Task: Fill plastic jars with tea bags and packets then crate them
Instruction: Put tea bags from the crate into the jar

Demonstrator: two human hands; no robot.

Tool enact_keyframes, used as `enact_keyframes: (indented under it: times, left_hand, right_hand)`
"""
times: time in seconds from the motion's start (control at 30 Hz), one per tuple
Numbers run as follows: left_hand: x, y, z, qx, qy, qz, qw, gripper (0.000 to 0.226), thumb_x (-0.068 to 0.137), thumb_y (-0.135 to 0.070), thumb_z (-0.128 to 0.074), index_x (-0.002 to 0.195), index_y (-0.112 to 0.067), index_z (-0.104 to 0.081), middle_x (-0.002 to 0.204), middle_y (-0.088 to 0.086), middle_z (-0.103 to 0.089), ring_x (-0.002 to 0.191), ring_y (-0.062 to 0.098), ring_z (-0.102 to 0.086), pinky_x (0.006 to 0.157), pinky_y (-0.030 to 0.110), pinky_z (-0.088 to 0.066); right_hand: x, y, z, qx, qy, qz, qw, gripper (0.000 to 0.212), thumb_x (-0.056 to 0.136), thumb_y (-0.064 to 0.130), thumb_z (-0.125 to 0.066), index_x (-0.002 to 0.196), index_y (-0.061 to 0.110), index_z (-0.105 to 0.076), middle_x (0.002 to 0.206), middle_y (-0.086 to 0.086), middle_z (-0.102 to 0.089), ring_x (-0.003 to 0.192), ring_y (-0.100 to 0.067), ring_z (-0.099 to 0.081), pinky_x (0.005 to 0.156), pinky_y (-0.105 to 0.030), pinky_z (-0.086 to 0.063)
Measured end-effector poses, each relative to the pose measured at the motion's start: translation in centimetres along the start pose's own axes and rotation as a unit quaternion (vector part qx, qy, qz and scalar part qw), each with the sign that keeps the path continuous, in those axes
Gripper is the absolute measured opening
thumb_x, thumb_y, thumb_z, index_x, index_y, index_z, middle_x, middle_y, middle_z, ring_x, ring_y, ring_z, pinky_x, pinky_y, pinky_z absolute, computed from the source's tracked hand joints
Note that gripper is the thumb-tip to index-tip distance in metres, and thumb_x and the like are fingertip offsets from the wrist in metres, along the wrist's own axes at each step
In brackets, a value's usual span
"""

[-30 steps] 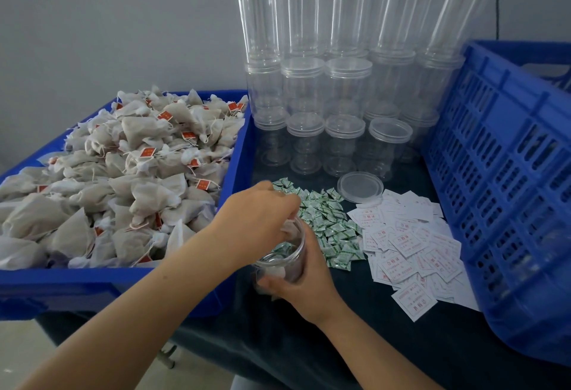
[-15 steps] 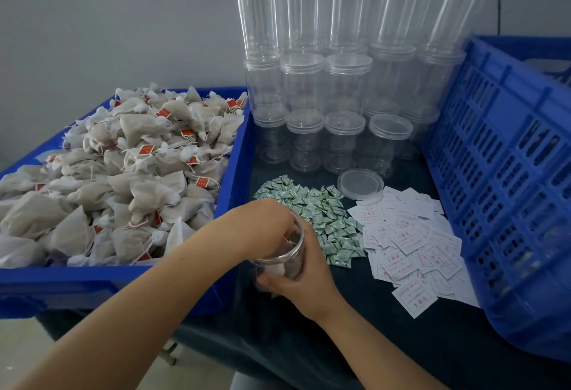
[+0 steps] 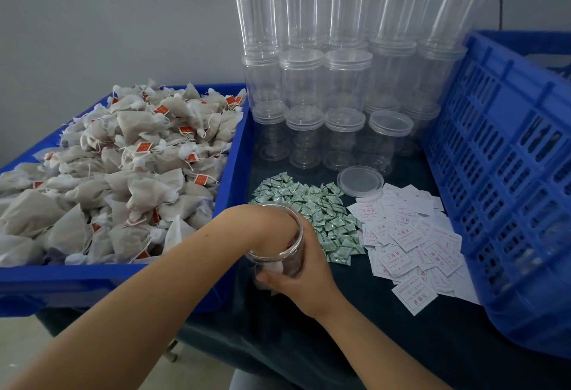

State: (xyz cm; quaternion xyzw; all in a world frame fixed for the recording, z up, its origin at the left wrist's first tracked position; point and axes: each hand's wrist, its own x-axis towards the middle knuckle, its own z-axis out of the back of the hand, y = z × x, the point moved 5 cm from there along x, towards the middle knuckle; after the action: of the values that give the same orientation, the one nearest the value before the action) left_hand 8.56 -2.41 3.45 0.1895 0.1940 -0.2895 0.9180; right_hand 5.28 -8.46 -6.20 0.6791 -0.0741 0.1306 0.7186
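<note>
Gripping a clear jar [image 3: 278, 253] near the table's [image 3: 309, 343] front edge, the right hand [image 3: 304, 269] had its fingers curled round the jar's right wall and its thumb across the front. The left hand [image 3: 265, 229] was sunk wrist-deep through the jar's mouth, so whether its fingers held anything could not be told; something white showed through the plastic low inside.

Left of the jar, one blue tray [image 3: 117, 278] overhung the table's left edge, heaped with tea bags [image 3: 129, 173] too many to count, several with red tags. Just beyond the jar lay one pile of green-and-white packets [image 3: 312, 207], dozens at least. To their right, touching them, spread one pile of white slips [image 3: 411, 244] printed in red, reaching toward the right edge. One loose lid [image 3: 360, 180] lay flat behind the two piles.

Along the right edge stood one blue slatted crate [image 3: 506, 179], its inside hidden from this angle.

At the far edge against the wall rose a stack of clear jars [image 3: 333, 74]: three tiers, with about five jars visible across the front of each tier. The lower two tiers wore lids; the top tier stood open. More jars behind blurred together and could not be counted.
</note>
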Motion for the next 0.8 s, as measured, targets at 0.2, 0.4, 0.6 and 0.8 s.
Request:
enact_keyframes:
  times: [0.2, 0.4, 0.6, 0.8]
  left_hand:
    - [0.2, 0.1, -0.2, -0.054, 0.006, 0.005, 0.998, 0.038, 0.092, -0.015, -0.056, 0.128, -0.005, -0.050, 0.120, 0.012, -0.062, 0.107, 0.028, -0.061, 0.054, 0.021, -0.038]
    - [-0.1, 0.1, -0.3, -0.052, 0.019, -0.003, 0.998, 0.035, 0.093, -0.016, -0.056, 0.126, -0.006, -0.052, 0.119, 0.012, -0.062, 0.106, 0.028, -0.062, 0.080, 0.034, -0.048]
    - [-2.0, 0.6, 1.8, -0.082, 0.044, -0.071, 0.993, 0.026, 0.097, -0.019, -0.047, 0.117, -0.017, -0.062, 0.094, -0.009, -0.058, 0.073, 0.004, -0.049, 0.060, 0.014, -0.034]
    - [-5.5, 7.0, 5.1, -0.254, -0.112, 0.004, 0.961, 0.019, 0.096, -0.031, -0.051, 0.113, -0.033, -0.057, 0.088, -0.023, -0.057, 0.085, -0.004, -0.056, 0.076, 0.018, -0.044]
  right_hand:
    - [0.0, 0.2, 0.0, -0.007, 0.005, -0.006, 1.000, 0.102, 0.058, 0.041, -0.089, 0.145, 0.041, -0.036, 0.146, 0.004, -0.047, 0.134, -0.009, -0.048, 0.103, -0.025, -0.046]
    - [-0.1, 0.1, 0.0, -0.007, 0.008, -0.013, 1.000, 0.106, 0.057, 0.042, -0.090, 0.147, 0.038, -0.034, 0.147, 0.002, -0.046, 0.135, -0.014, -0.048, 0.107, -0.042, -0.048]
    - [-0.1, 0.2, -0.1, 0.024, 0.003, -0.008, 1.000, 0.101, 0.061, 0.036, -0.092, 0.146, 0.039, -0.038, 0.147, -0.004, -0.045, 0.134, -0.019, -0.050, 0.101, -0.037, -0.051]
    - [-0.3, 0.1, -0.2, 0.049, 0.011, -0.023, 0.998, 0.098, 0.057, 0.033, -0.092, 0.142, 0.041, -0.042, 0.140, 0.001, -0.045, 0.128, -0.012, -0.054, 0.094, -0.029, -0.055]
